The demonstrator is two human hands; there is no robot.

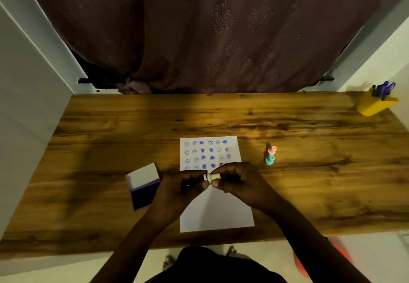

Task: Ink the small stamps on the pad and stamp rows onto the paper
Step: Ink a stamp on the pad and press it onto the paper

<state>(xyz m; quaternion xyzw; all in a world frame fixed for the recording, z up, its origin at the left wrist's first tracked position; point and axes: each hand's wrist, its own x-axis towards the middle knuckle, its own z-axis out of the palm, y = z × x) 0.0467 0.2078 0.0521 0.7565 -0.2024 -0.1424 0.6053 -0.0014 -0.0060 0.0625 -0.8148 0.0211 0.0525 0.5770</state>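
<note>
While both hands meet over the paper point(218, 212), the left hand point(181, 186) and right hand point(238, 179) each pinch an end of a pale stamp point(210, 177), the open ink pad point(143, 186) just left.

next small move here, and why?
Probably carry the stamp left to the open ink pad and press it in. Both hands, left and right, hold the stamp over the paper, seemingly readying it. The fourth row of prints looks unfinished at its right end, and the pad sits just beside the left hand.
</note>
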